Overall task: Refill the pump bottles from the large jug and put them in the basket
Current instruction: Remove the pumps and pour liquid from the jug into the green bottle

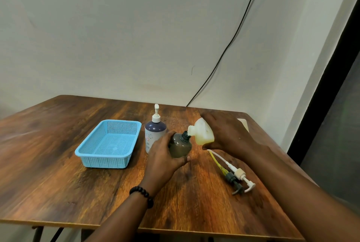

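Observation:
My left hand [164, 157] grips a small dark bottle [180, 146] with its pump removed, standing on the table. My right hand [226, 131] holds the large pale jug [202, 132] tipped to the left, its spout right at the dark bottle's open neck. Yellowish liquid shows inside the jug. A taller dark bottle with a white pump [154, 131] stands just behind my left hand. The blue mesh basket [91, 149] lies to the left with nothing in it. Two loose pump heads, one dark [232, 180] and one white [240, 175], lie on the table at the right.
The wooden table [58, 183] has its front edge close to me and its right edge near the pumps. A black cable [233, 37] runs down the wall behind. A dark panel [335, 105] stands to the right.

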